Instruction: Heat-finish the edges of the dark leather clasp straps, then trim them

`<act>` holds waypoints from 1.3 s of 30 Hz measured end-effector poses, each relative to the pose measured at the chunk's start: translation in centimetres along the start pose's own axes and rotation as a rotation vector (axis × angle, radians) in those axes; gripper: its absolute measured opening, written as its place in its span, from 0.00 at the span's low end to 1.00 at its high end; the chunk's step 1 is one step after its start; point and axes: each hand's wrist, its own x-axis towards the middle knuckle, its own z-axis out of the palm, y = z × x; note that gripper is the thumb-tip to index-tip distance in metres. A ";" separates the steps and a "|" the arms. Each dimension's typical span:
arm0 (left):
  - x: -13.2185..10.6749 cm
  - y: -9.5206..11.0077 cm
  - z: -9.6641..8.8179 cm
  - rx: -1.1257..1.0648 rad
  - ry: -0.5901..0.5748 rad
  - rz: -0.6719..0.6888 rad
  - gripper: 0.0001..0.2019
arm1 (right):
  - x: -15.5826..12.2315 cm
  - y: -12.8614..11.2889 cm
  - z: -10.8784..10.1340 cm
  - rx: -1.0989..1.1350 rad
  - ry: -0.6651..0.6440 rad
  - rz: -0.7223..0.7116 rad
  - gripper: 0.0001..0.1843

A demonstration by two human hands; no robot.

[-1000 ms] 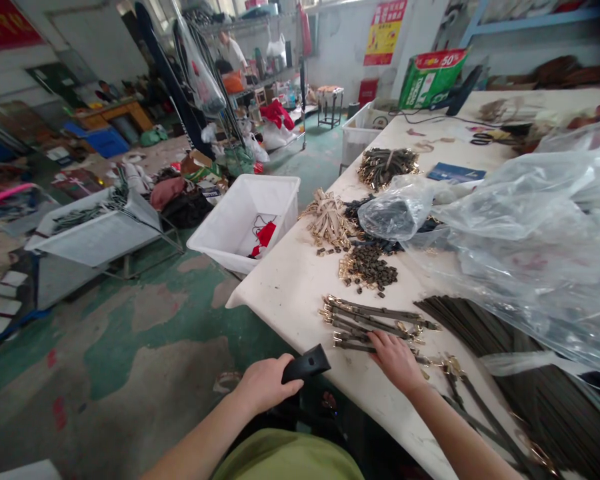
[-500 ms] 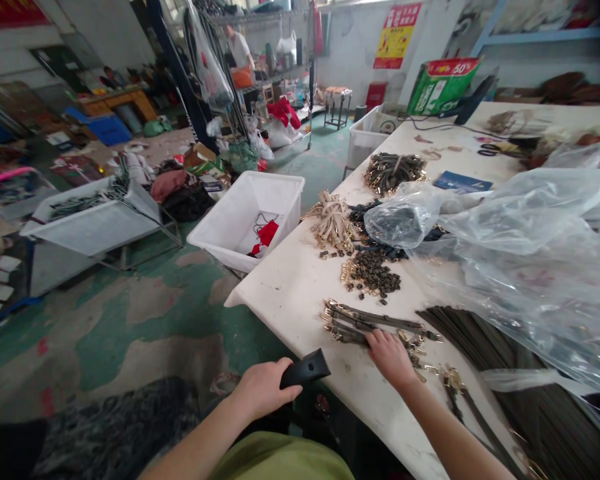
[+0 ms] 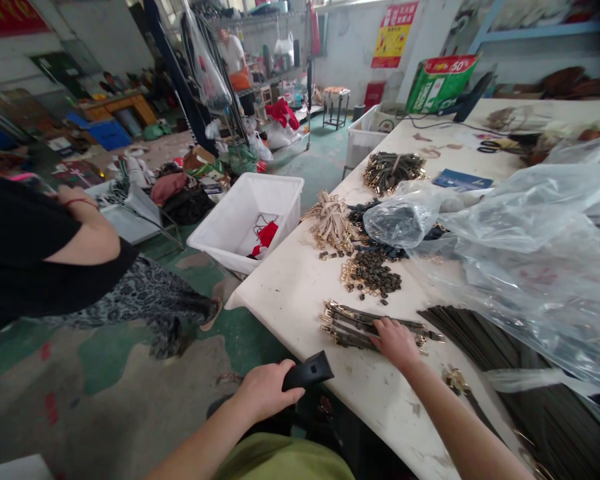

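My left hand [image 3: 267,392] is closed around a black handle-like piece [image 3: 307,372] with a flat, squared end, beyond the table's edge; the rest of it is hidden in my palm. My right hand [image 3: 396,341] is on the white table, its fingers curled over a row of dark straps [image 3: 353,323] with gold metal clasps. My fingertips hide part of the straps. Behind this row lies a heap of small dark loops [image 3: 377,275] mixed with gold bits. Long dark strips [image 3: 473,333] and a strap with gold hardware [image 3: 457,380] lie to the right.
Clear plastic sheeting [image 3: 530,227] covers the table's right side. Bundles of beige straps [image 3: 331,223] and dark straps [image 3: 394,172] lie farther back. A white bin [image 3: 220,230] holds something red beside the table. At left, a person in black [image 3: 45,260] is on the green floor.
A person has come into view on the left. My right hand has shifted slightly right and up along the straps. My left hand still holds the black piece, almost unmoved.
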 end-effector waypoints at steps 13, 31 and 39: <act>0.6 -0.6 0.0 -0.017 0.032 0.002 0.22 | 1.2 0.0 0.1 0.023 -0.165 -0.124 0.13; 1.6 0.5 -1.3 -0.004 -0.005 -0.002 0.20 | 2.1 1.8 -0.6 -0.014 -0.075 -0.111 0.12; 1.0 0.1 -1.1 -0.031 0.014 -0.012 0.21 | 4.7 0.0 -0.5 0.020 -0.114 -0.092 0.09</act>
